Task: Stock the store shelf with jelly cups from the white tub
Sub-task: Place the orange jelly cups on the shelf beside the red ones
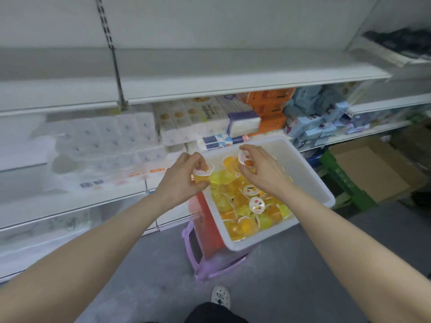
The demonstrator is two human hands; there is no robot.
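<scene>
hands (184, 176) (258, 170) pinch glossy round jelly cups (202, 174) over white tub (312, 180).

No text is reading clearly anywhere. Jelly cups (256, 204) just below the right hand (258, 173): lids are showing a small red logo, letters too small to make out. Tissue packs (198, 117) above the left hand (184, 180): dark print is blurring. Pack (140, 174) left of the left hand: orange print and barcode, illegible.
</scene>
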